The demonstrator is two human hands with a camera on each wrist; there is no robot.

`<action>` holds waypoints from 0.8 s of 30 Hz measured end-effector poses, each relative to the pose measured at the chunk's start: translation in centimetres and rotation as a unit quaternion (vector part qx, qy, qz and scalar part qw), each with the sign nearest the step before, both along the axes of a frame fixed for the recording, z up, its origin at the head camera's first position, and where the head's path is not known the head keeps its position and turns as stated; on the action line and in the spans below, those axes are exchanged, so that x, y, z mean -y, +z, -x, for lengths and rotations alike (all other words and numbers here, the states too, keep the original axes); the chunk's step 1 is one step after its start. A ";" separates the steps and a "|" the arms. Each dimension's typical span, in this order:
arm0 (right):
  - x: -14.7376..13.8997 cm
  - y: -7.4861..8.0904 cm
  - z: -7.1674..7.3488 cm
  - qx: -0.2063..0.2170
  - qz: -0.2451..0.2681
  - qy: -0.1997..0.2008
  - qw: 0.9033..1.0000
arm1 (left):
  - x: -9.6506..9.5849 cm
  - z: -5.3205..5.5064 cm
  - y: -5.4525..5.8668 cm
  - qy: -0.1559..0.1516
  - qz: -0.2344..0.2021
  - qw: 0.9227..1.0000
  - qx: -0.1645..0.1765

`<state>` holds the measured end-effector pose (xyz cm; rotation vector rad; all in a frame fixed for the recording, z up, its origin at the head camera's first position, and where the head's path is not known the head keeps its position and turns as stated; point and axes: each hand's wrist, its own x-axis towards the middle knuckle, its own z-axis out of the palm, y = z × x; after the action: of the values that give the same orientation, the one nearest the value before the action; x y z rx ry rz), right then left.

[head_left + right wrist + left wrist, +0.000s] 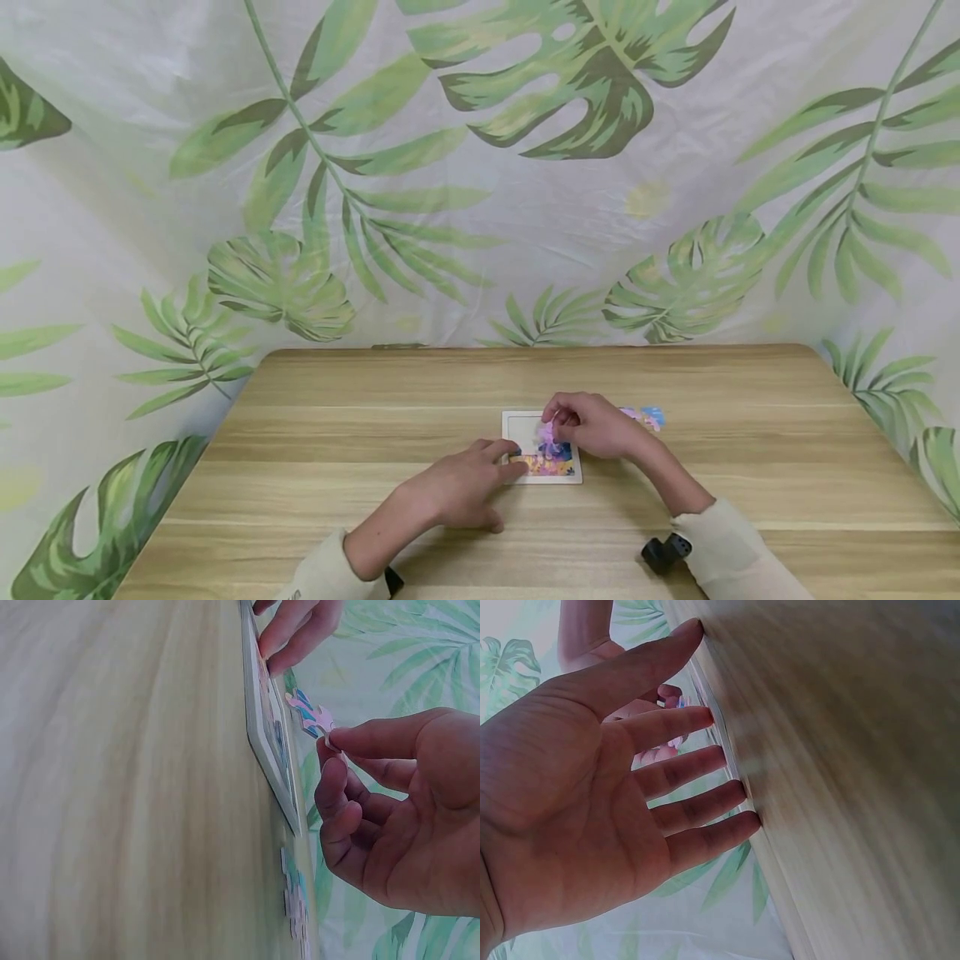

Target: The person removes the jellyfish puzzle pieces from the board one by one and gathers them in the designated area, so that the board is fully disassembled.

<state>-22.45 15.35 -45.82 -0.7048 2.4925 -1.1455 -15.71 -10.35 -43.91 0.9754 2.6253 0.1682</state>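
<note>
A white puzzle tray [542, 481] lies on the table, its near part filled with colourful joined pieces [536, 465]. Between thumb and fingertips my right hand [596, 427] pinches a pink and blue puzzle piece [311, 715], held up over the tray. My left hand [465, 485] rests at the tray's left edge, fingers straight and spread, fingertips at the frame and the lower pieces. In the left wrist view the left palm [570, 795] shows with nothing in it.
More loose puzzle pieces [651, 417] lie on the table right of the tray, partly behind the right hand. The wooden table [337, 417] ends at a leaf-patterned curtain [420, 275]. Black wrist cameras [663, 553] sit by the sleeves.
</note>
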 end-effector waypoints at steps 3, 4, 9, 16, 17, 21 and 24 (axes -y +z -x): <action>-0.6 -0.1 -0.1 0.002 0.002 0.001 1.000 | 0.0 0.0 0.0 0.002 0.000 1.000 0.000; -0.7 -0.1 -0.1 0.002 0.003 0.001 1.000 | 0.0 0.0 0.0 0.003 0.000 1.000 0.000; -1.6 -0.2 0.0 0.001 0.000 -0.002 1.000 | 0.0 -0.1 -0.1 0.006 0.001 1.000 0.002; -3.1 -0.4 -0.1 0.015 0.015 -0.005 1.000 | 0.0 -0.1 -0.2 0.008 -0.001 1.000 0.002; -3.3 -0.4 -0.1 0.017 0.019 -0.004 1.000 | 0.0 -0.2 -0.2 0.008 -0.002 1.000 0.003; -4.3 -0.3 -0.2 0.017 0.021 -0.005 1.000 | 0.0 -0.2 -0.3 0.007 -0.002 1.000 0.001; -5.2 -0.3 -0.2 0.013 0.016 -0.011 1.000 | 0.0 -0.2 -0.2 0.006 -0.001 1.000 0.001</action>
<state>-22.30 20.54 -46.16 -0.6671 2.4712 -1.1983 -15.55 -10.37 -44.15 0.9608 2.6304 0.1729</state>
